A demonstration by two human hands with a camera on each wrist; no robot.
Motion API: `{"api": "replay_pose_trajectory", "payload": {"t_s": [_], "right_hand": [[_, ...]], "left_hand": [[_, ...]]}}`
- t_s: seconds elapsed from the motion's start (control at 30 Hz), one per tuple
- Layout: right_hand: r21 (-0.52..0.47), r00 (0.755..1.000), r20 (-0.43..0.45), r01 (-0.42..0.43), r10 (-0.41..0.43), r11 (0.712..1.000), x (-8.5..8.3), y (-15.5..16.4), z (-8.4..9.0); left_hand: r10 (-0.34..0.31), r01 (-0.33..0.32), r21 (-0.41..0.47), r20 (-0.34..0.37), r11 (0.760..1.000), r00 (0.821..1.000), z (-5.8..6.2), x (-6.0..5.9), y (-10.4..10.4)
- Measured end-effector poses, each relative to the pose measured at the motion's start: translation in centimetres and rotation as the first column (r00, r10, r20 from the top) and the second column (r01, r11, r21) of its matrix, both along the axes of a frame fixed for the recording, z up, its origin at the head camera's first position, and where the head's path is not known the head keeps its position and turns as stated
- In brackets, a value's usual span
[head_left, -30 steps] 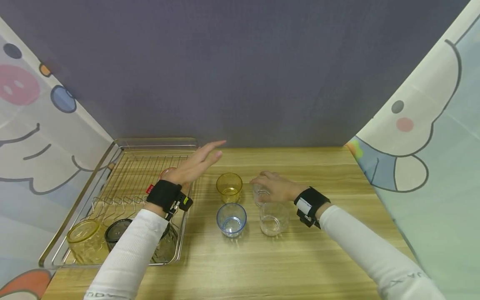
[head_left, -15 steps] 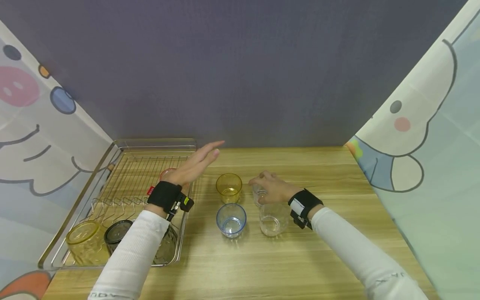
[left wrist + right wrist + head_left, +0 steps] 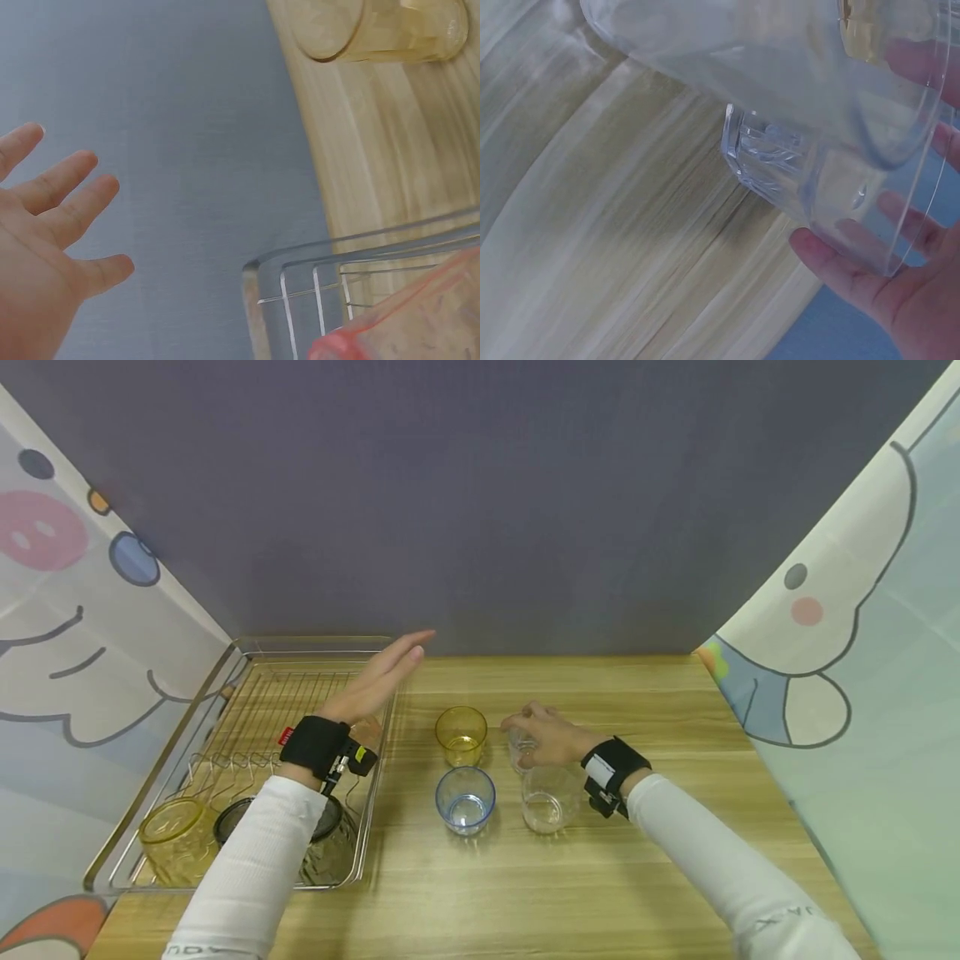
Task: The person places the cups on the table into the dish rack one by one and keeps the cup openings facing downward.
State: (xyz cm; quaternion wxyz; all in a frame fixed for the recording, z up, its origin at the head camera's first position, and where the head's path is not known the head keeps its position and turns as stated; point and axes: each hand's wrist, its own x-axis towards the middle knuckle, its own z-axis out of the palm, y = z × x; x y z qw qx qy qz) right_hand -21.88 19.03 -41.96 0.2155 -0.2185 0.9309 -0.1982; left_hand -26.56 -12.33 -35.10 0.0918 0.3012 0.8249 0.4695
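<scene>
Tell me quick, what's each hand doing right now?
Left hand: open, fingers straight, holding nothing.
Right hand: grips a small clear plastic cup.

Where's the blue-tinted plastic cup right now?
In the head view, the blue-tinted plastic cup stands upright on the wooden table, just nearer than the yellow cup and left of a clear cup.

Table (image 3: pixel 600 877): pale wood grain, matt. Cups (image 3: pixel 465 797): glossy see-through plastic. Rack (image 3: pixel 225 693): shiny metal wire. Backdrop: matt grey.

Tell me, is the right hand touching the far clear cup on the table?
Touching. In the right wrist view the fingers of the right hand curl round the wall of the clear cup; the head view shows the hand over it.
</scene>
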Motion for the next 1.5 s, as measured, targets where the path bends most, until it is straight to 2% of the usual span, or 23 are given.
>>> {"api": "replay_pose_trajectory", "payload": {"t_s": [0.17, 0.33, 0.5, 0.67, 0.8, 1.03, 1.23, 1.5], "right_hand": [[-0.024, 1.0, -0.014, -0.004, 0.003, 1.0, -0.1, 0.3, -0.5], [-0.035, 0.999, -0.032, -0.015, 0.014, 0.999, -0.1, 0.9, -0.5], [-0.078, 1.0, -0.026, -0.004, 0.002, 0.997, -0.3, 1.4, 0.4], [-0.159, 0.999, -0.005, 0.04, -0.041, 0.986, -0.8, 1.9, 1.7], [-0.172, 0.998, 0.003, 0.069, -0.069, 0.983, -1.1, 2.2, 2.6], [-0.214, 0.997, -0.029, 0.06, -0.068, 0.975, -1.3, 2.6, 3.9], [-0.233, 0.994, -0.038, 0.089, -0.101, 0.968, -1.5, 2.7, 4.7], [-0.304, 0.989, -0.043, 0.122, -0.141, 0.945, -1.9, 3.1, 5.5]], "left_hand": [[0.021, -0.023, 0.055, 0.038, 0.998, 0.999, 0.6, 0.1, -0.4], [0.003, -0.003, 0.037, -0.001, 0.999, 1.0, 0.8, 0.1, -0.5], [-0.017, 0.018, 0.02, -0.046, 1.0, 0.999, 1.0, 0.0, -0.3], [0.007, -0.005, 0.028, -0.061, 1.0, 0.998, 1.6, 0.0, 0.0], [0.009, -0.01, -0.003, -0.101, 1.0, 0.995, 2.3, -0.1, 0.3], [0.007, -0.023, -0.072, -0.206, 0.997, 0.978, 3.9, -0.4, 0.7], [0.006, -0.033, -0.119, -0.226, 0.992, 0.974, 4.3, -0.6, 1.1], [-0.002, -0.038, -0.151, -0.259, 0.988, 0.966, 4.8, -0.4, 1.9]]}}
